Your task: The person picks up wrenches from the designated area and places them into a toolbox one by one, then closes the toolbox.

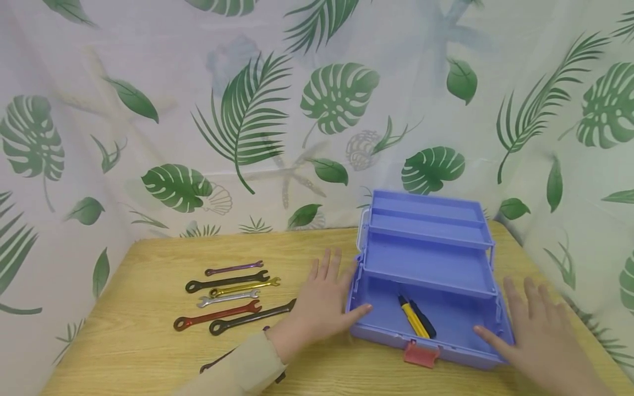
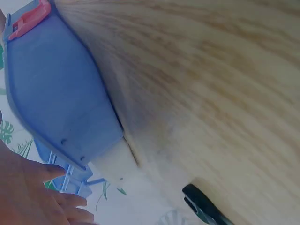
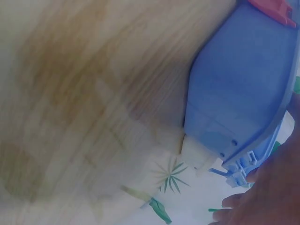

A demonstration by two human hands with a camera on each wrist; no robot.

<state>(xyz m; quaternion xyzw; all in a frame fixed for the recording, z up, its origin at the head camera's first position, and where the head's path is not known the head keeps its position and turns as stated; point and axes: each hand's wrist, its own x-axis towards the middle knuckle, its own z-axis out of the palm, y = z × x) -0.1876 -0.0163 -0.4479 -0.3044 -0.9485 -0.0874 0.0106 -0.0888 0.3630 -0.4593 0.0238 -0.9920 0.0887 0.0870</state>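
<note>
A blue-purple toolbox (image 1: 371,334) stands open with its tiered trays (image 1: 431,261) raised at the back and a red latch (image 1: 421,355) hanging at the front. Inside its bottom lie two slim tools, one with a yellow handle (image 1: 415,320) and one black (image 1: 424,319); their exact kind is unclear. My left hand (image 1: 322,300) is at the box's left side, fingers spread, thumb over the rim. On the opposite side my right hand (image 1: 542,335) is spread likewise, thumb by the rim. Neither grips anything; whether they touch the box I cannot tell.
Several combination wrenches lie left of the box, among them purple (image 1: 234,268), gold (image 1: 245,287), silver (image 1: 229,298) and red (image 1: 217,315) ones. My left forearm (image 1: 238,368) partly covers more tools near the front. Leaf-printed sheeting (image 1: 267,209) borders the wooden table (image 1: 134,308).
</note>
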